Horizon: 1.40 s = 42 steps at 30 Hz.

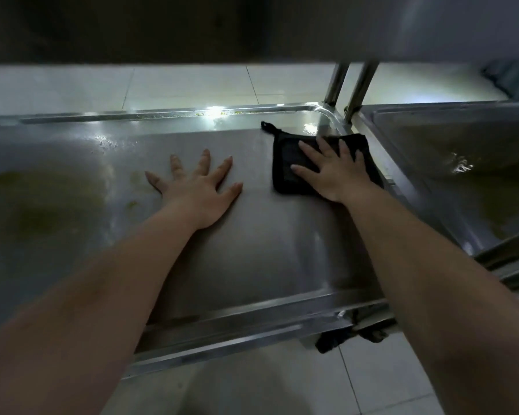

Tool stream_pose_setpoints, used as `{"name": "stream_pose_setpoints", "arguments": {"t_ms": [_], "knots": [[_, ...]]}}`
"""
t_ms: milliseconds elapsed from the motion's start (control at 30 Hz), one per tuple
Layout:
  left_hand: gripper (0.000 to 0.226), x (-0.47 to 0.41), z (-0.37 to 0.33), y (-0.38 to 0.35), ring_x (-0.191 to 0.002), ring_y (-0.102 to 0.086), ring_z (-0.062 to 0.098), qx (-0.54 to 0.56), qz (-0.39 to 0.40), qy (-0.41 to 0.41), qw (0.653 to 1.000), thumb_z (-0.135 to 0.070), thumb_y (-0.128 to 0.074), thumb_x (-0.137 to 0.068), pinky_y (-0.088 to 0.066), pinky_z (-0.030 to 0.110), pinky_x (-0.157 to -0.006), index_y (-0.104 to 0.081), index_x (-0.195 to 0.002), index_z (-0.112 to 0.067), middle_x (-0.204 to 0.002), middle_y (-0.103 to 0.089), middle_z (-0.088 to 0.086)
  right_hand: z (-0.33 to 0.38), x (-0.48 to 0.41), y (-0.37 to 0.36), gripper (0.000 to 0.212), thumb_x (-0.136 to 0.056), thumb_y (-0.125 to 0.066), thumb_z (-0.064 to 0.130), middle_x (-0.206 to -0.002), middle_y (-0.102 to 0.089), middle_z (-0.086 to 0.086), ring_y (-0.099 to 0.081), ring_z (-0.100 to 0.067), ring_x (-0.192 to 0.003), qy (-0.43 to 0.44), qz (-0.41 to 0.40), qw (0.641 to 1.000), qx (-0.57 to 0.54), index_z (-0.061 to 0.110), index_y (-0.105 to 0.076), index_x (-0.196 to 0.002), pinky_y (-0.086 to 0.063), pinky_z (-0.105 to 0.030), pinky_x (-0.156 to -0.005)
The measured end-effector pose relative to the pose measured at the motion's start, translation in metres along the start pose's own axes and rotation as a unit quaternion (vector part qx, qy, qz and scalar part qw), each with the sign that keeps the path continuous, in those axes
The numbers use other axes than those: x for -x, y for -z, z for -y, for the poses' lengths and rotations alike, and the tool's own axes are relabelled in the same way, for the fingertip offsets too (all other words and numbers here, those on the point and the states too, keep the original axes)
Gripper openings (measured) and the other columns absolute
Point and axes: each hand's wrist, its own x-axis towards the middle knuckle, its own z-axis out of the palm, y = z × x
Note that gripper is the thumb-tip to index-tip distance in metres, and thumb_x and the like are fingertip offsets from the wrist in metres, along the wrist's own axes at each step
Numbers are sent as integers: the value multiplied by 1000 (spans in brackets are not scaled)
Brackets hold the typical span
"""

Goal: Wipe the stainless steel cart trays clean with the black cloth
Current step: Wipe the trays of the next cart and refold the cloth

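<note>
A stainless steel cart tray (252, 253) fills the middle of the view, with yellowish smears on its left part. The black cloth (285, 163) lies flat in the tray's far right corner, a small loop at its far left corner. My right hand (333, 172) presses flat on the cloth with fingers spread and straight. My left hand (195, 187) rests palm down on the bare tray surface, fingers spread, to the left of the cloth and apart from it.
A second steel tray (462, 163) stands to the right, stained and wet. Two upright cart posts (351, 88) rise at the far right corner between the trays. An upper shelf (192, 28) hangs overhead. White floor tiles (282, 384) lie around.
</note>
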Motion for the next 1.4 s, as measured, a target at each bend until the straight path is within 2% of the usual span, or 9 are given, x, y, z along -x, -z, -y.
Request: {"name": "stream_pose_setpoints", "arguments": {"t_ms": [167, 300, 500, 633, 733, 833, 900, 1133, 1400], "knots": [[63, -3, 3, -3, -148, 14, 41, -6, -1, 5, 1000, -80, -12, -87, 9, 79, -102, 7, -145, -63, -163, 13, -17, 20, -51, 4, 74, -87, -19, 81, -165, 0, 7, 6, -34, -150, -37, -7, 999, -11, 49, -8, -153, 6, -60, -117], [62, -2, 1, 0, -148, 15, 40, -4, 7, 6, 1000, -79, -13, -89, 10, 78, -103, 7, -145, -63, -163, 14, -16, 18, -41, 2, 73, -88, -18, 80, -165, 2, 8, 7, -34, -150, -28, -2, 1000, -13, 49, -6, -153, 6, -58, -118], [62, 0, 1, 2, -148, 17, 40, 6, 9, 4, 1000, -79, -13, -89, 10, 79, -103, 6, -146, -62, -163, 13, -15, 15, 40, -7, 68, -89, -15, 77, -164, 10, 10, 13, -33, -149, 51, 25, 998, 9, 53, 3, -151, 9, -56, -118], [63, 2, 1, 3, -148, 16, 41, 11, 7, 2, 1000, -78, -11, -89, 10, 79, -103, 6, -147, -60, -164, 13, -14, 19, 115, -14, 79, -74, 0, 86, -161, 22, 11, 21, -33, -147, 124, 56, 990, 21, 56, 16, -145, 13, -55, -117], [65, 3, 0, 3, -148, 16, 41, 13, 4, 1, 1000, -81, -8, -87, 12, 79, -102, 5, -147, -60, -164, 12, -13, 27, 146, -19, 79, -72, 3, 88, -158, 30, 14, 28, -32, -145, 154, 68, 985, 28, 57, 24, -142, 16, -55, -116], [64, 2, 1, 1, -148, 15, 42, 5, -2, 2, 1000, -79, -8, -89, 11, 79, -102, 6, -147, -59, -164, 12, -13, 33, 122, -19, 81, -72, 1, 87, -162, 18, 12, 18, -34, -148, 135, 25, 990, 32, 57, 14, -146, 13, -57, -117], [62, 1, 1, 1, -147, 15, 42, 3, -2, 1, 1000, -76, -10, -91, 10, 79, -103, 7, -148, -58, -164, 12, -12, 40, 82, -17, 77, -80, -9, 84, -164, 9, 9, 11, -36, -149, 101, 4, 995, 26, 55, 5, -149, 10, -58, -117], [62, -4, 1, -2, -148, 15, 42, 13, -6, 5, 1000, -77, -13, -90, 11, 79, -102, 5, -147, -60, -164, 11, -13, 69, -30, -2, 75, -87, -20, 81, -165, 3, 5, 10, -39, -149, -9, 5, 1000, -19, 49, -3, -153, 10, -61, -116], [62, -2, 1, 1, -147, 16, 42, 17, -2, 2, 1000, -76, -15, -90, 12, 79, -101, 3, -147, -59, -164, 11, -13, 53, 20, -9, 70, -88, -17, 79, -165, 4, 9, 10, -34, -150, 33, -1, 999, 3, 53, -1, -151, 9, -57, -118]]}}
